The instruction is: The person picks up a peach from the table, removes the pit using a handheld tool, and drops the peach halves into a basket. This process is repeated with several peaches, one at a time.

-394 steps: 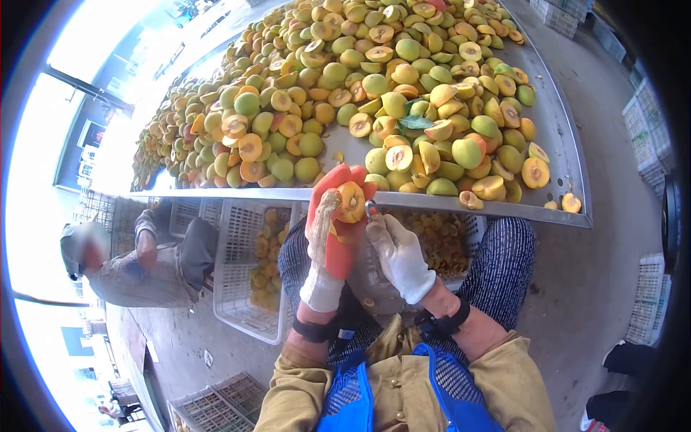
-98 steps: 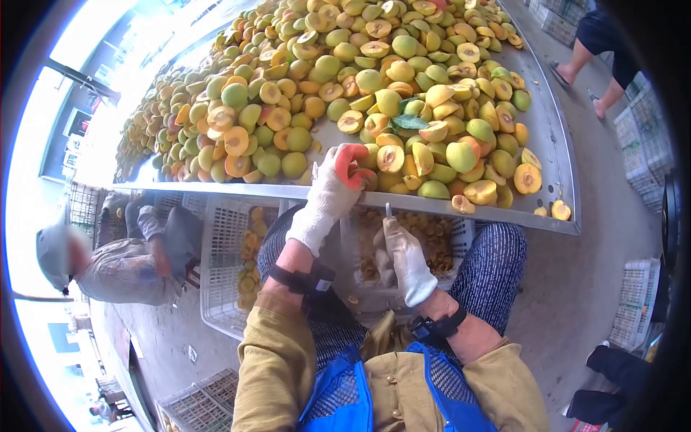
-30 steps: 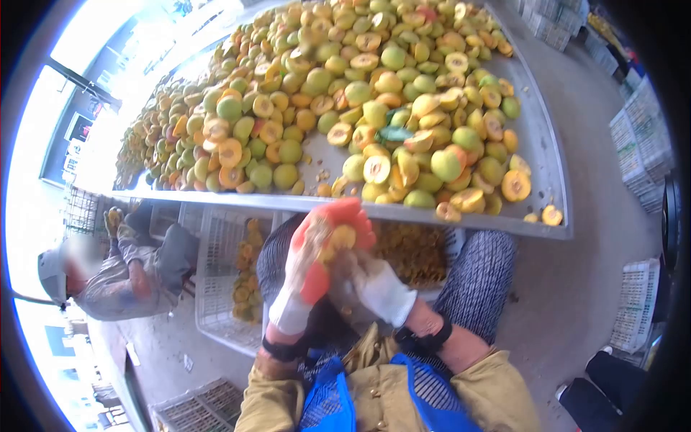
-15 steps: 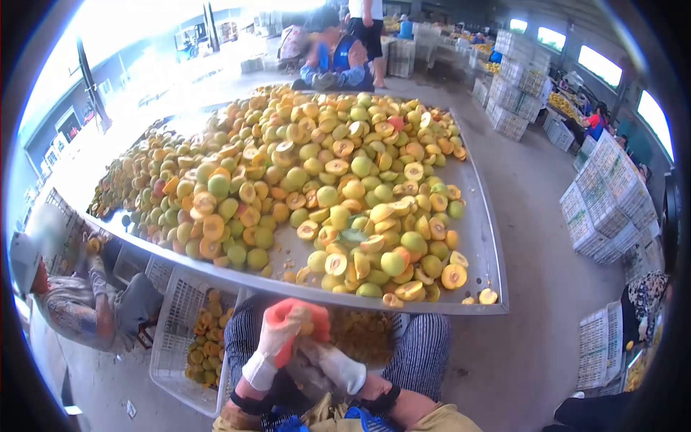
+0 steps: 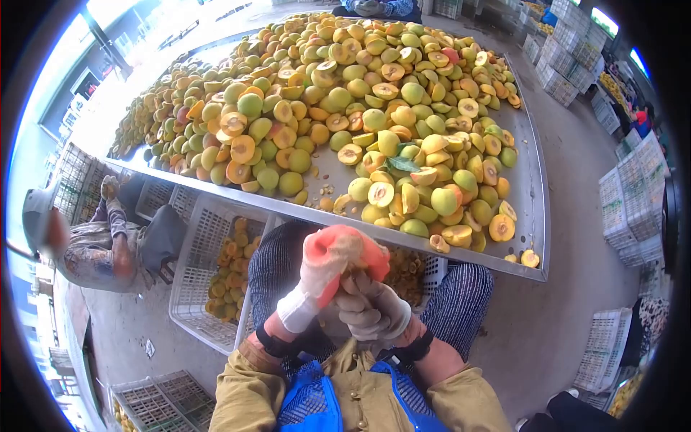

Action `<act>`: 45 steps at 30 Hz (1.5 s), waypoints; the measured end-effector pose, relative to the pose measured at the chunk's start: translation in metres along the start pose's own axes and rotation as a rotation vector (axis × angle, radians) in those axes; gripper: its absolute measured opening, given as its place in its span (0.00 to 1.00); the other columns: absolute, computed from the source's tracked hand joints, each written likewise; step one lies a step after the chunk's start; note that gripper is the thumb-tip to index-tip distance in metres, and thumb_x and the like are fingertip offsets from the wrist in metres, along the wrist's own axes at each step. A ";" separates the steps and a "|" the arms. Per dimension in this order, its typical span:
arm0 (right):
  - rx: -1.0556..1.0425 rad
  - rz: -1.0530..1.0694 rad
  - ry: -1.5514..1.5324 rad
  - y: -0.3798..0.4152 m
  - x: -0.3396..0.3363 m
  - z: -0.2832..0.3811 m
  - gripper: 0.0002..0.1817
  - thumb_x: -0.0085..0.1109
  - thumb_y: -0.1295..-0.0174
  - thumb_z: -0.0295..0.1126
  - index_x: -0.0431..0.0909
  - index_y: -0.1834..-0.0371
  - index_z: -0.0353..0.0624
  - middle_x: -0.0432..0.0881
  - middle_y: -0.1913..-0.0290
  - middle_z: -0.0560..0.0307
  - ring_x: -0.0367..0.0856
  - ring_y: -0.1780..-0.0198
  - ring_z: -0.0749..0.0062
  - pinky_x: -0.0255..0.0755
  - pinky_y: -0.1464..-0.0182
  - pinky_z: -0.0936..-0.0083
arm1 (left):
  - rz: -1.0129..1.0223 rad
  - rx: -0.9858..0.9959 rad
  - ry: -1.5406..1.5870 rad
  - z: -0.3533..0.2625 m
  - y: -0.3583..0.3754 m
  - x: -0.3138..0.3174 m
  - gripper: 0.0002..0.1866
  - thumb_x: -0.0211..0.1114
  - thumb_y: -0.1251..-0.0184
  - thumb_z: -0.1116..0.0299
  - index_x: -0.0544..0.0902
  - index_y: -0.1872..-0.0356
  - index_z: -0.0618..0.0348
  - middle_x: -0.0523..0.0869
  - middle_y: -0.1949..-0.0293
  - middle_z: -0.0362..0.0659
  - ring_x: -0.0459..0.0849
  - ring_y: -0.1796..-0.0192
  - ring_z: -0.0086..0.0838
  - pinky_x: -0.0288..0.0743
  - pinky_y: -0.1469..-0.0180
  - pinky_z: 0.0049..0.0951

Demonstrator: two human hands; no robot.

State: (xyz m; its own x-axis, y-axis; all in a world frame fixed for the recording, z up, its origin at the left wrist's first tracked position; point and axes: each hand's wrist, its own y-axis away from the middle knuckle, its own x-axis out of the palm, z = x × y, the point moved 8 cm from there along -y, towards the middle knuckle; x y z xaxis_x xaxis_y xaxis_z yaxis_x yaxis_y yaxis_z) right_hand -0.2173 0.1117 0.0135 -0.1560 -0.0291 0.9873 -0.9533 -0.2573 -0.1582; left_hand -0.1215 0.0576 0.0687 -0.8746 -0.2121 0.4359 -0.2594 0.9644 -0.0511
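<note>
My left hand, in a white glove with orange-coated fingers, is closed in front of my lap. Against it presses my right hand, in a greyish-white glove, its fingers curled. What the two hold between them is hidden by the fingers. Just beyond them is the metal table, heaped with peach-like yellow-green fruit, many pieces halved and some with the stone showing. Below and behind my hands, between my knees, a crate holds small brownish pieces.
Left of my knee stands a white crate with fruit halves. A co-worker sits further left. Another person's gloved hands show at the far table edge. Stacked crates stand on the right. A green leaf lies on the fruit.
My view has tilted down, so the table sits higher in it and more of my lap shows. My hands remain together and have come up closer to the table edge.
</note>
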 end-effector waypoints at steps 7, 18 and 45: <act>-0.223 0.054 -0.212 -0.005 -0.011 0.017 0.30 0.48 0.25 0.65 0.73 0.67 0.47 0.64 0.81 0.69 0.59 0.87 0.85 0.56 0.86 0.82 | -0.330 0.092 -1.548 -0.088 0.031 -0.137 0.13 0.67 0.29 0.61 0.90 0.52 0.57 0.91 0.55 0.50 0.92 0.54 0.40 0.87 0.53 0.41; -0.497 -0.848 -0.044 0.017 -0.060 0.030 0.29 0.50 0.28 0.70 0.70 0.65 0.53 0.64 0.82 0.68 0.56 0.87 0.79 0.53 0.85 0.78 | 0.147 0.104 -1.166 0.048 -0.144 -0.051 0.20 0.70 0.31 0.70 0.82 0.38 0.53 0.87 0.42 0.45 0.88 0.43 0.30 0.83 0.45 0.33; -0.918 -1.031 1.316 0.016 -0.025 0.057 0.15 0.50 0.18 0.37 0.79 0.45 0.37 0.83 0.63 0.56 0.79 0.61 0.75 0.75 0.58 0.75 | -0.216 0.087 -0.094 0.030 0.014 -0.015 0.22 0.55 0.18 0.56 0.81 0.40 0.64 0.87 0.44 0.49 0.86 0.44 0.33 0.78 0.38 0.34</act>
State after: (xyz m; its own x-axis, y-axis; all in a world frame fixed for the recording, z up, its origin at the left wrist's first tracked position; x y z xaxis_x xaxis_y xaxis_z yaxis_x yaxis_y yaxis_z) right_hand -0.2140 0.0530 -0.0126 0.8320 0.5405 0.1250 -0.5455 0.8381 0.0076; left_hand -0.1244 0.0692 0.0344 -0.8282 -0.4297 0.3597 -0.4752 0.8788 -0.0444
